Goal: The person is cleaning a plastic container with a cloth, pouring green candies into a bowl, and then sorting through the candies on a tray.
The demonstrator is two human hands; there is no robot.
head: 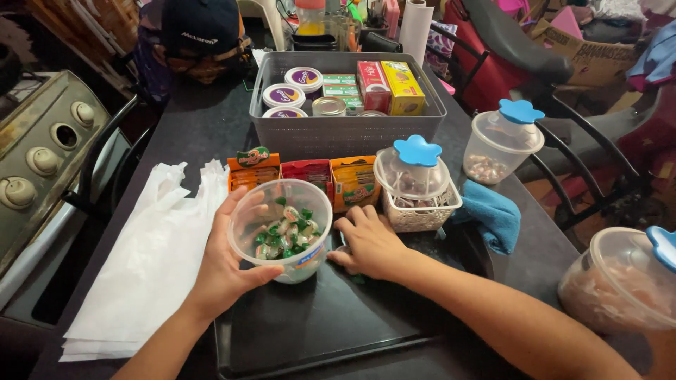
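Observation:
My left hand [224, 271] wraps around a clear round plastic jar [280, 229] with no lid on it, tilted toward me over a black tray [317, 331]. Inside lie several green-and-white wrapped candies [287, 231]. My right hand [370, 243] rests flat on the tray just right of the jar, fingers spread, covering something small and green at its lower edge. Behind the jar stand orange and red sachet packs [310, 172].
A grey basket [338, 134] holds tubs, cans and boxes. Lidded candy jars with blue flower knobs: one in a white basket [415, 183], one at the right [501, 144], one at the frame's right edge [620, 278]. White plastic bags [148, 267] lie left; a blue cloth [493, 214] right. Stove far left.

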